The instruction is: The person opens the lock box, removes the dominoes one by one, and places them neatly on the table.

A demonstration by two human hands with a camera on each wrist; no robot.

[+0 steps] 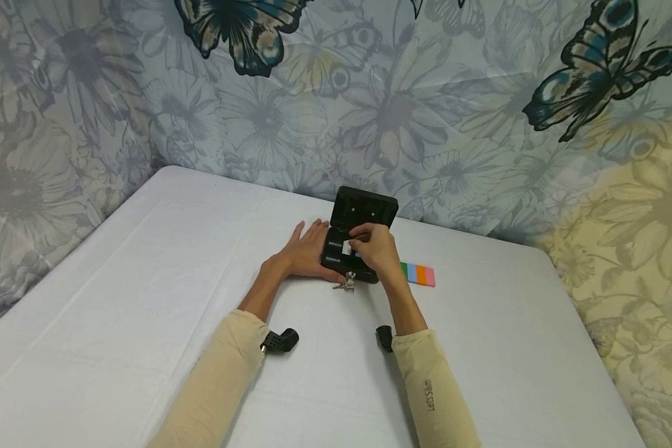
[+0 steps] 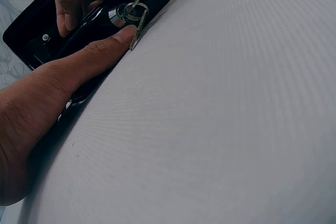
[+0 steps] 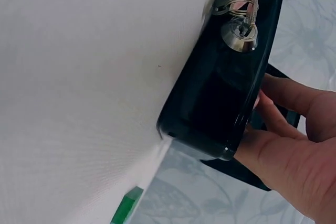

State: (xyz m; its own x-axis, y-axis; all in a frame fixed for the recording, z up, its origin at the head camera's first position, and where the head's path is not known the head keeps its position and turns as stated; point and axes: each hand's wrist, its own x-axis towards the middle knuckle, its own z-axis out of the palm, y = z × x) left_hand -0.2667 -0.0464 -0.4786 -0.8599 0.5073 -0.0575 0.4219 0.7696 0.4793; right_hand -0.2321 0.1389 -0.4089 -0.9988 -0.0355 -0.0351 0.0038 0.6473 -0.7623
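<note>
A small black cash box stands on the table with its lid raised at the back. Keys on a ring hang from the silver lock on its front. My left hand lies against the box's left side, fingers stretched out, and its thumb runs along the front to the keys. Over the box's interior, my right hand reaches in with thumb and fingers bent, beside a white piece. The box wall hides those fingertips in the right wrist view; whether they pinch something, I cannot tell.
To the right of the box lies a row of coloured strips, with green, blue, orange and pink showing. A white cloth covers the table. Behind it hangs a butterfly-patterned curtain, close to the raised lid.
</note>
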